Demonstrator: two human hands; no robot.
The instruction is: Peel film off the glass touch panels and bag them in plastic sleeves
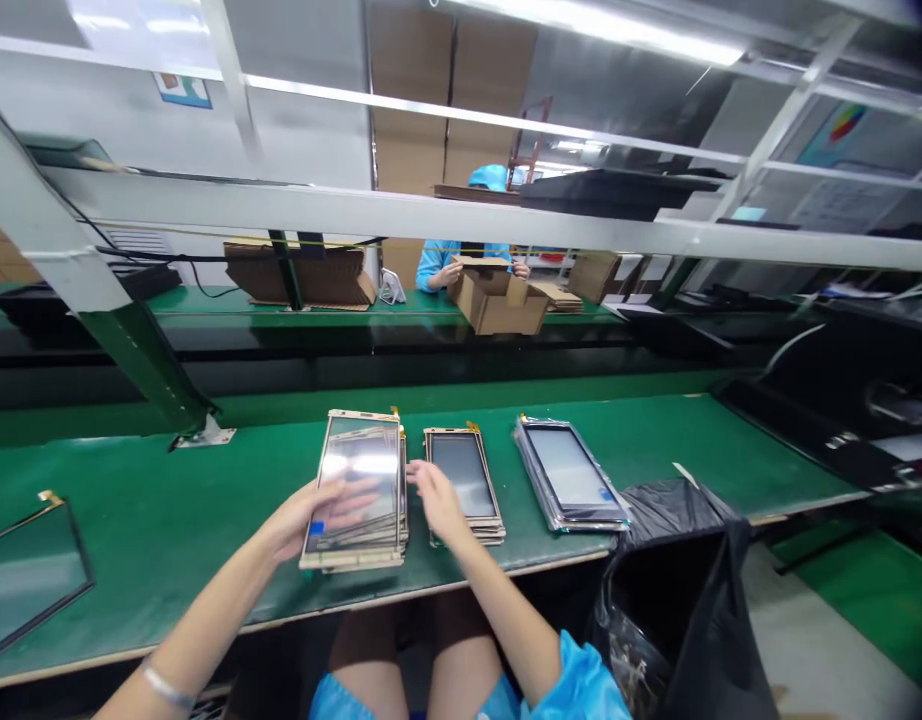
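Note:
On the green bench stands a stack of touch screen panels with pale gold frames. My left hand (300, 518) grips the left edge of the top touch screen panel (360, 470), and its fingers show through the clear glass. The panel sits tilted over the others. Just off its right edge is my right hand (437, 500), fingers apart and holding nothing that I can see. A second stack of framed panels (461, 470) lies under and beside my right wrist. Farther right rests a stack of dark-bordered panels (570, 470) in clear film.
A dark-edged glass panel (37, 570) lies at the far left. Beside the bench's right front hangs a black bag (693, 610). A metal post (135, 350) rises from the bench. Across the line, a co-worker in blue (438, 265) holds a cardboard box (502, 305).

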